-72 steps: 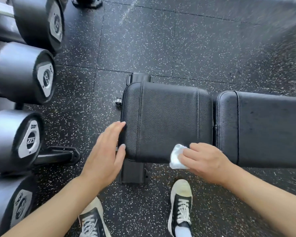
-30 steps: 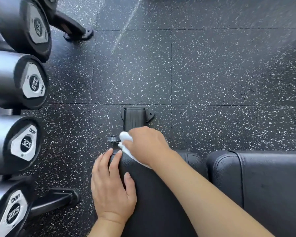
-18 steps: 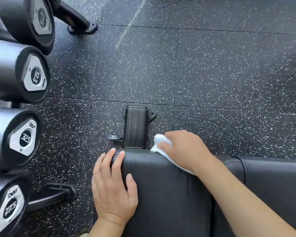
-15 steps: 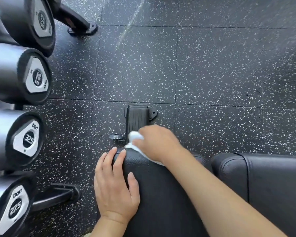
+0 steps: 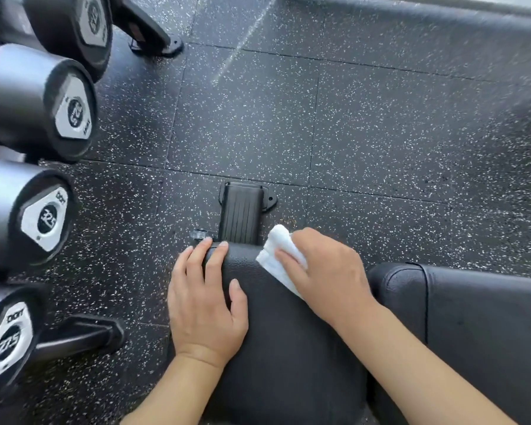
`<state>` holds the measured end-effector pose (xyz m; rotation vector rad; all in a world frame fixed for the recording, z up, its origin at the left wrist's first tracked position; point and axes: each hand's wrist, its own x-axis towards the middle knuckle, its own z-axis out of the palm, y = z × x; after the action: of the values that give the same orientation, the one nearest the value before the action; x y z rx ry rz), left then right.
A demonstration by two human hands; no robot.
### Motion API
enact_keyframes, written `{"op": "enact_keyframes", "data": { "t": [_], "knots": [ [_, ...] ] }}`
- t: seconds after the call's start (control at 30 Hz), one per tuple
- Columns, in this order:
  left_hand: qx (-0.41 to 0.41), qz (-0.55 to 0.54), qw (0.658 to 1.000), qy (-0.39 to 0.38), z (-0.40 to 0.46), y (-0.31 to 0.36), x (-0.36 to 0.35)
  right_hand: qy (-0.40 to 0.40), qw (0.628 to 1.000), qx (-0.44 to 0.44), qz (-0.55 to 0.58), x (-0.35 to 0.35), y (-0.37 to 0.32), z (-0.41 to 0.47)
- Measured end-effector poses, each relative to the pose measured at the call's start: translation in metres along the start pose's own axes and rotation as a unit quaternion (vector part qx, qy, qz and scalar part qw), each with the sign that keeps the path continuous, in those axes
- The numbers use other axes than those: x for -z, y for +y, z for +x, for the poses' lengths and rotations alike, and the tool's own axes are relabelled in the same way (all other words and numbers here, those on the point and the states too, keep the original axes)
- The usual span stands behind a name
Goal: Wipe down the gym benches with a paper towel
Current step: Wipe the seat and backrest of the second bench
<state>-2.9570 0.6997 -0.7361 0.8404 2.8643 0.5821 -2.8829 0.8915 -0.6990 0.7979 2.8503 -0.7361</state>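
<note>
left hand (image 5: pixel 206 305) flat on seat pad (image 5: pixel 282 348) (fingers straight) — right hand (image 5: pixel 325 271) presses paper towel (image 5: pixel 276 256)

The seat pad (image 5: pixel 276 348) is covered in black leather-like upholstery with a fine pebbled grain and a dull sheen; the back pad (image 5: pixel 485 332) beside it looks the same, with stitched seams. The paper towel (image 5: pixel 275 256) is white, soft and matt, folded into layers. The frame foot (image 5: pixel 241 216) looks like black ribbed plastic or rubber, matt. The floor (image 5: pixel 334 133) is dark rubber tile flecked with white, slightly rough. The dumbbells (image 5: pixel 37 102) have black, smooth, faintly glossy heads with silvery metallic end plates.
</note>
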Motion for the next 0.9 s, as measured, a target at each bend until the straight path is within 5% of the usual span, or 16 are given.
{"op": "enact_keyframes", "data": {
  "t": [0.13,0.33,0.57,0.73,0.9],
  "knots": [
    [0.017,-0.027,0.999,-0.013,0.000,0.002,0.005,0.083,0.996,-0.028,-0.009,-0.009,-0.015,-0.016],
    [0.035,-0.080,0.994,-0.069,-0.006,-0.003,0.018,-0.051,0.995,-0.070,-0.047,-0.018,-0.039,0.043],
    [-0.007,-0.086,0.993,-0.079,-0.116,-0.059,0.034,-0.133,0.982,0.046,-0.122,-0.050,-0.131,0.093],
    [-0.019,-0.076,0.994,-0.078,-0.156,-0.078,0.043,-0.131,0.918,0.233,-0.293,-0.074,-0.186,0.060],
    [-0.046,-0.082,0.992,-0.082,-0.181,-0.090,0.055,-0.284,0.831,0.357,-0.319,-0.105,-0.205,-0.009]
  ]
}}
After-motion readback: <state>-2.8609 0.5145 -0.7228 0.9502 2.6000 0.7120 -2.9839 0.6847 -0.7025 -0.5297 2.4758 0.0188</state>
